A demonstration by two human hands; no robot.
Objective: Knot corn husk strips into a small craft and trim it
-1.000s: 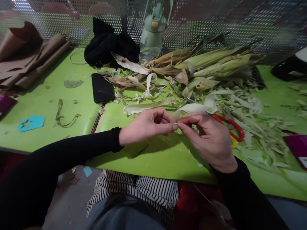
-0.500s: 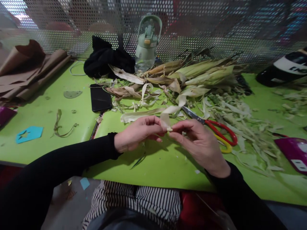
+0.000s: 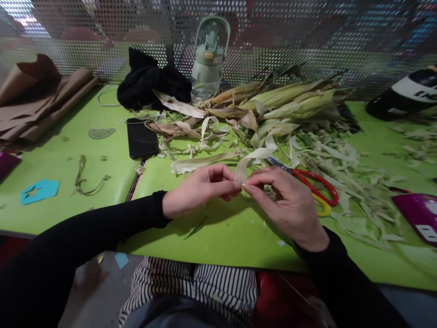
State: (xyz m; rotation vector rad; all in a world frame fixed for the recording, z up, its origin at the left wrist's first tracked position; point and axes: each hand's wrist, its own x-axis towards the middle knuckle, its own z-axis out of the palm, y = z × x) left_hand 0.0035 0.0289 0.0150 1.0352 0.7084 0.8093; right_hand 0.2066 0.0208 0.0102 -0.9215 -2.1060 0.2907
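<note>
A pale strip of corn husk [image 3: 254, 156] curls up and away from my fingertips, above the green table. My left hand [image 3: 205, 187] pinches the near end of this strip between thumb and forefinger. Against it, the thumb and forefinger of my right hand [image 3: 287, 200] pinch the same end, so the fingertips of both hands nearly meet. What exactly lies between them is tiny and mostly covered. Just beyond my right hand lie scissors [image 3: 316, 184] with red and yellow handles. Another flat husk strip [image 3: 205, 161] rests behind my left hand.
Whole corn husks [image 3: 287, 102] are heaped at the back, with shredded husk [image 3: 358, 182] to the right. A green water bottle [image 3: 207, 68] stands by a black cloth [image 3: 153, 82]. A phone [image 3: 142, 138], brown paper [image 3: 37, 100] and a purple packet [image 3: 418, 214] lie around.
My fingertips have drawn closer together over the strip's end, covering the small folded bit that showed before. The strip's free part now bends more to the right.
</note>
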